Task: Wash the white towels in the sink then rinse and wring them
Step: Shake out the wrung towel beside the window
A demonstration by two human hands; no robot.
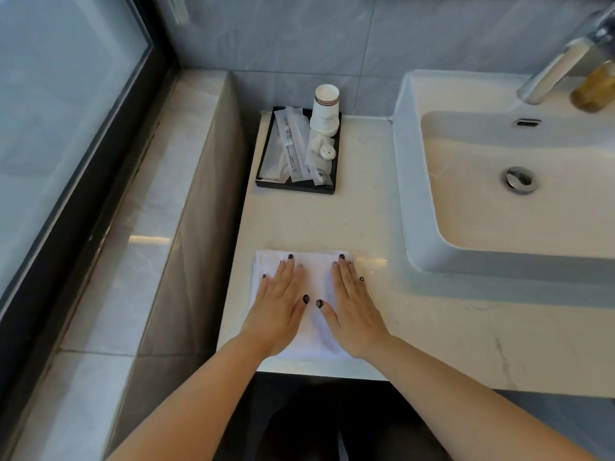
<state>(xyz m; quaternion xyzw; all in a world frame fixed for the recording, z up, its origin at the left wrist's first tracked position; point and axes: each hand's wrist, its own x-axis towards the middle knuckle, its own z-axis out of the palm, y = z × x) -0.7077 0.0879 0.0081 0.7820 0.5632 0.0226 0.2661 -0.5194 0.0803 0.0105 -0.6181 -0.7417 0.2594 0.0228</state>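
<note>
- Head view, towel (315, 314): white, folded into a rectangle, lying flat on the counter (332, 221) at its near edge, left of the sink (412, 181). Long axis runs from the near edge toward the back wall; short edges face the person and the wall.
- Left hand (278, 302): palm down, fingers straight and close together, pressing the towel's left half.
- Right hand (352, 306): palm down, fingers straight, flat on the towel's right half; little finger at the towel's right edge.
- Thumbs nearly meet over the towel's middle.
- Black tray (263, 161): near the back wall, holding wrapped sachets and stacked paper cups (325, 108).
- Tap (549, 74): above the basin's far rim.
</note>
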